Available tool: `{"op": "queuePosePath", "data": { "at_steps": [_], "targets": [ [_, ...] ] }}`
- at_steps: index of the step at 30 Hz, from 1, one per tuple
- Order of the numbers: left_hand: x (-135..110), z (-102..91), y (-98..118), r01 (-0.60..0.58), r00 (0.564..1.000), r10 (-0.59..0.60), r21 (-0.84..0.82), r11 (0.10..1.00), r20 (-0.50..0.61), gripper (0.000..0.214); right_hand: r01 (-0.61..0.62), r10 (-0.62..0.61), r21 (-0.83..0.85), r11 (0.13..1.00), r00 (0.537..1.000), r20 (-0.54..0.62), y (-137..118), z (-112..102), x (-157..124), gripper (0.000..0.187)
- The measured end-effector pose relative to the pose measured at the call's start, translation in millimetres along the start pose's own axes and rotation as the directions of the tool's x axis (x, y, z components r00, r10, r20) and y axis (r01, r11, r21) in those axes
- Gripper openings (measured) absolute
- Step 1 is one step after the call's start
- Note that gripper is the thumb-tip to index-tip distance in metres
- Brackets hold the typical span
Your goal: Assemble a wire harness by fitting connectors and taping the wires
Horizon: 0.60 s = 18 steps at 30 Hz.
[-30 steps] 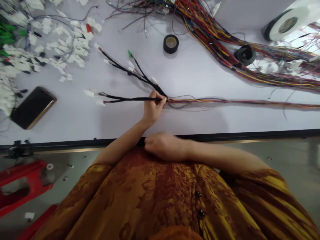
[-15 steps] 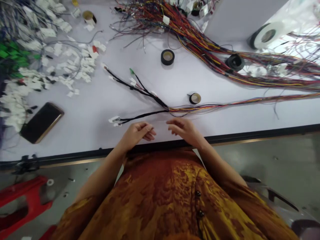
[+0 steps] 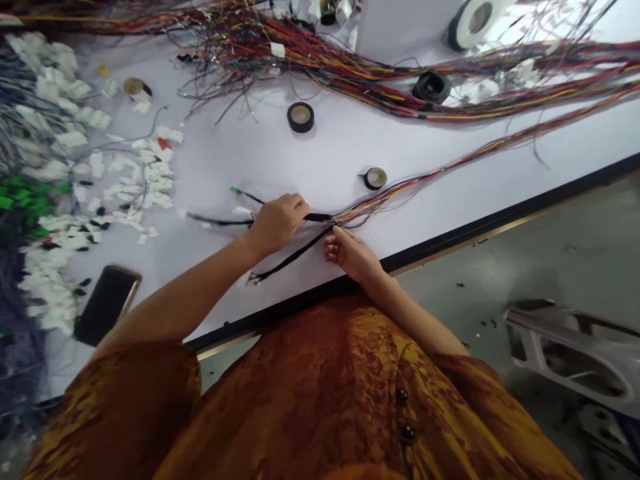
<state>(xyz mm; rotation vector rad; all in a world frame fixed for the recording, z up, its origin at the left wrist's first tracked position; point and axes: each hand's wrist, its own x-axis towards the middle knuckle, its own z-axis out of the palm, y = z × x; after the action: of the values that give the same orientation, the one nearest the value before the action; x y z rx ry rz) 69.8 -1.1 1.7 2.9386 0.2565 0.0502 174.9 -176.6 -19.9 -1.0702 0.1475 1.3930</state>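
A wire harness lies on the white table: black-taped branches at the left, loose coloured wires running off to the right. My left hand is closed over the taped branches where they meet. My right hand is just below the junction, its fingers pinching the lower black branch that trails toward the table's edge. A small roll of tape lies just beyond the harness, a larger black roll farther back.
Thick bundles of coloured wires cross the back of the table. Several white connectors and green ones are scattered at the left. A dark phone lies near the front left edge. A big white tape reel stands at the back right.
Both hands went from hovering empty near the table's edge to gripping the harness. The view has swung and tilted, so the table edge now runs diagonally.
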Motion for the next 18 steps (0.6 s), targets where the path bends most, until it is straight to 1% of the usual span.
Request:
{"op": "queuePosePath", "data": {
  "at_steps": [2, 3, 4, 5, 6, 7, 8, 9, 10, 11, 12, 13, 14, 16, 18],
  "targets": [
    [-17.1, 0.0, 10.0, -0.026, 0.995, 0.03, 0.044, 0.999, -0.093, 0.017, -0.02, 0.017, -0.093, 0.995, 0.999, -0.03, 3.9, 3.1, -1.2, 0.019],
    [-23.8, 1.6, 14.0, -0.027, 0.99, 0.035, 0.059, 0.998, -0.134, 0.019, -0.028, 0.022, -0.192, 0.981, 0.999, -0.033, 3.7, 2.3, -4.2, 0.018],
    [-28.9, 4.1, 17.3, -0.021, 0.985, 0.032, 0.068, 0.997, -0.169, 0.02, -0.02, 0.014, -0.333, 0.943, 1.0, -0.022, 1.7, -0.1, -9.0, 0.018],
    [-32.6, 6.9, 20.0, -0.011, 0.98, 0.024, 0.069, 0.998, -0.197, 0.021, 0.015, -0.015, -0.5, 0.866, 1.0, 0.003, -2.2, -3.5, -15.2, 0.02],
    [-35.0, 9.7, 22.2, 0.002, 0.974, 0.013, 0.066, 0.998, -0.224, 0.021, 0.085, -0.074, -0.661, 0.746, 0.996, 0.044, -8.2, -7.3, -22.1, 0.022],
    [-36.4, 11.7, 24.2, 0.012, 0.969, 0.004, 0.063, 0.998, -0.248, 0.02, 0.18, -0.164, -0.785, 0.593, 0.981, 0.101, -15.9, -10.7, -28.7, 0.023],
    [-36.9, 12.7, 26.2, 0.019, 0.964, -0.002, 0.062, 0.998, -0.267, 0.02, 0.282, -0.274, -0.86, 0.426, 0.946, 0.175, -25.0, -13.1, -33.9, 0.022],
    [-36.8, 12.3, 28.2, 0.021, 0.959, -0.002, 0.063, 0.998, -0.284, 0.019, 0.376, -0.383, -0.887, 0.266, 0.886, 0.26, -34.8, -14.0, -36.8, 0.019],
    [-36.3, 10.7, 30.2, 0.021, 0.955, 0.0, 0.066, 0.998, -0.297, 0.019, 0.454, -0.462, -0.882, 0.129, 0.814, 0.351, -44.7, -13.4, -36.6, 0.016],
    [-35.4, 8.0, 32.2, 0.022, 0.951, 0.0, 0.067, 0.998, -0.309, 0.019, 0.514, -0.492, -0.858, 0.022, 0.752, 0.438, -53.8, -11.4, -33.0, 0.013],
    [-34.3, 4.6, 34.0, 0.024, 0.948, -0.003, 0.064, 0.998, -0.318, 0.02, 0.561, -0.475, -0.826, -0.054, 0.713, 0.515, -61.7, -8.5, -26.3, 0.013],
    [-32.8, 0.7, 35.7, 0.031, 0.947, -0.011, 0.056, 0.998, -0.322, 0.02, 0.597, -0.423, -0.796, -0.101, 0.698, 0.577, -68.2, -5.2, -17.3, 0.016],
    [-31.0, -3.0, 37.0, 0.04, 0.945, -0.024, 0.044, 0.998, -0.326, 0.02, 0.621, -0.363, -0.774, -0.124, 0.697, 0.618, -73.4, -2.0, -6.8, 0.02],
    [-26.6, -9.3, 38.5, 0.055, 0.942, -0.044, 0.023, 0.998, -0.333, 0.021, 0.647, -0.255, -0.752, -0.125, 0.712, 0.654, -81.0, 2.9, 14.1, 0.026],
    [-22.1, -12.6, 38.5, 0.071, 0.93, -0.058, 0.023, 0.997, -0.362, 0.02, 0.663, -0.172, -0.741, -0.101, 0.722, 0.67, -87.1, 5.2, 29.9, 0.028]
  ]
}}
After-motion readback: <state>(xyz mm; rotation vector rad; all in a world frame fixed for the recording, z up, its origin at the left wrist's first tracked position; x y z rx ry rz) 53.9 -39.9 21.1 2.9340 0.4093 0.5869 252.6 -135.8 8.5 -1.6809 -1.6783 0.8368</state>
